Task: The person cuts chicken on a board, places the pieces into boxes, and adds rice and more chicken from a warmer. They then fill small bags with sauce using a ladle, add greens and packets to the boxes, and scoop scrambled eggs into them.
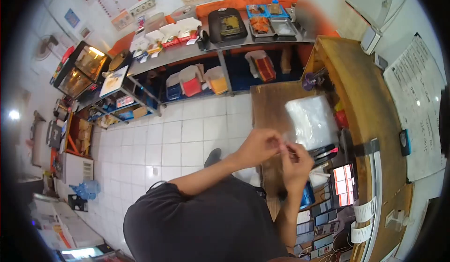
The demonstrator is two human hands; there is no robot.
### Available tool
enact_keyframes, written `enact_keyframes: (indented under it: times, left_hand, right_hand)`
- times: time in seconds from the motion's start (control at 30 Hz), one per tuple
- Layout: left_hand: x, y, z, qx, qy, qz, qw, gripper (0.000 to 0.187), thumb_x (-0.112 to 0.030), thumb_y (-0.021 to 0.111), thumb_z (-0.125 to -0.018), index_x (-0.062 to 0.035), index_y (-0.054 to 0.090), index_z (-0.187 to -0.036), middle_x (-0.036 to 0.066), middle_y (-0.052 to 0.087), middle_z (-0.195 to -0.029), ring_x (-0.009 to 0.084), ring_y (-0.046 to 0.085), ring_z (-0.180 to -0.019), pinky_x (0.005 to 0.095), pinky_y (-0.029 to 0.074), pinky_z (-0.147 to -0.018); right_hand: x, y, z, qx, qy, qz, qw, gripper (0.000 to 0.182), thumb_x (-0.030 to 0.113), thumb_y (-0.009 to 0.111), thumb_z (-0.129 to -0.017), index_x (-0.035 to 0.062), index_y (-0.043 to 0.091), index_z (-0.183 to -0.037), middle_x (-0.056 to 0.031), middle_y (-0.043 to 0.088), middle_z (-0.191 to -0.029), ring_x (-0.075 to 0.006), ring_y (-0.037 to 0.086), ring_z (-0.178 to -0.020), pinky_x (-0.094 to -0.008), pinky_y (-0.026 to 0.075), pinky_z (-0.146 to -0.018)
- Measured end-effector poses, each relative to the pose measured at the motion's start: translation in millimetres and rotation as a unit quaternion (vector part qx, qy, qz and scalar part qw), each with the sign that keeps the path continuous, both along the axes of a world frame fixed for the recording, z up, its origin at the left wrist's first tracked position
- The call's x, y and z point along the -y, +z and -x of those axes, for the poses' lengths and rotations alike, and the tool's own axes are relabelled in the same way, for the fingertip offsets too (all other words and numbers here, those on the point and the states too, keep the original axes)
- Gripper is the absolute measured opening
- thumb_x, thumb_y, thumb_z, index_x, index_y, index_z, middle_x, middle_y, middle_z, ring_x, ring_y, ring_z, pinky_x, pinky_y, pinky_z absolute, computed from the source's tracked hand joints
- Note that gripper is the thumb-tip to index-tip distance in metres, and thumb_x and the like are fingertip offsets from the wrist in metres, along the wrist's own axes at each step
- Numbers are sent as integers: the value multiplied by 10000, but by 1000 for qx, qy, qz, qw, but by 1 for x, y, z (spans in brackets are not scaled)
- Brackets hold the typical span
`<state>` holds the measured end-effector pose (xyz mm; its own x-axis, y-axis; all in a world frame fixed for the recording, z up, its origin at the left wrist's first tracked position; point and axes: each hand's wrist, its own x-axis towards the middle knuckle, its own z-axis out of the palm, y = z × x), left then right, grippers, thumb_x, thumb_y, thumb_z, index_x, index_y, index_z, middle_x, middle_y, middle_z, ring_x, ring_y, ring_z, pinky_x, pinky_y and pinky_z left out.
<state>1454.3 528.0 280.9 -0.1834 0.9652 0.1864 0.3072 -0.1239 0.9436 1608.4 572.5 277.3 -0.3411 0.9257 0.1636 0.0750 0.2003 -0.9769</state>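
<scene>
Meeting at bent fingertips, bare left hand (260,143), bare right hand (297,162), cannot tell if grasping, brown wooden tabletop (269,107) below, clear plastic sheeting (309,119) beyond.

Illumination is fairly bright, with shadow gathered beneath the rear table (187,52). The cabinet (82,71) is lit warmly from within; glare is returned by the plastic (312,122). Straight lines are bowed and the corners blackened. A blurred patch (313,14) is seen at upper right; fine detail between the hands (296,163) is unresolved.
</scene>
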Motion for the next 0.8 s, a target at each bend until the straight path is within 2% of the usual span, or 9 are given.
enact_keyframes:
  times: [0.17,0.23,0.33,0.4,0.47,0.5,0.53,0.6,0.8]
  left_hand:
    - [-11,-24,111,105,15,25,994,114,-56,769,-842,7,680,-873,47,707,-848,91,646,-791,252,530,-744]
    - [-17,-32,174,151,4,49,987,141,-44,797,-816,15,680,-869,68,711,-846,108,668,-799,258,544,-755]
    - [-26,-55,261,193,14,8,981,143,-28,794,-817,23,674,-876,82,711,-854,121,681,-792,257,549,-764]
    - [-23,-56,307,242,56,14,969,120,-17,760,-847,35,676,-914,90,706,-916,134,683,-832,266,553,-768]
    - [-32,-57,347,119,104,-73,985,119,1,722,-868,34,680,-975,100,689,-968,153,679,-878,277,559,-771]
    - [-35,-53,364,-16,144,-96,985,151,1,705,-872,16,685,-1021,108,671,-988,170,673,-905,283,563,-767]
    - [-42,-50,372,1,179,-96,979,173,11,702,-862,7,686,-1034,116,668,-961,183,675,-863,285,563,-751]
    - [-61,-52,389,-31,238,-73,968,163,18,695,-857,9,692,-1019,115,666,-946,203,678,-830,292,559,-724]
    - [-138,-61,457,-84,282,-60,954,163,42,687,-839,1,706,-995,131,671,-910,250,689,-806,302,551,-690]
  right_hand:
    - [-31,-15,105,9,65,7,998,218,92,718,-897,-81,707,-1029,-126,713,-908,-141,684,-807,-256,543,-725]
    - [-49,-16,154,-26,160,106,981,211,100,699,-921,-75,711,-1038,-110,727,-916,-114,671,-817,-250,536,-737]
    - [-76,-13,238,33,235,59,970,208,114,682,-940,-67,715,-1037,-84,736,-905,-94,662,-832,-240,530,-738]
    - [-79,-13,295,-13,281,109,953,212,123,673,-947,-61,717,-1041,-89,741,-868,-88,662,-837,-234,523,-722]
    - [-95,-20,351,75,251,42,964,198,108,667,-943,-71,713,-1016,-117,746,-878,-88,673,-837,-242,527,-715]
    - [-99,-19,378,107,237,2,966,166,83,643,-943,-73,693,-972,-150,735,-873,-133,697,-794,-268,536,-706]
    - [-104,-19,401,97,250,10,963,166,83,643,-943,-73,693,-972,-150,735,-873,-133,697,-794,-268,536,-706]
    - [-119,-24,435,120,207,-129,962,132,63,614,-946,-60,657,-922,-165,708,-844,-200,702,-742,-296,538,-690]
    - [-192,-46,512,98,232,-130,959,143,121,563,-982,-18,568,-949,-165,633,-833,-285,657,-724,-387,508,-641]
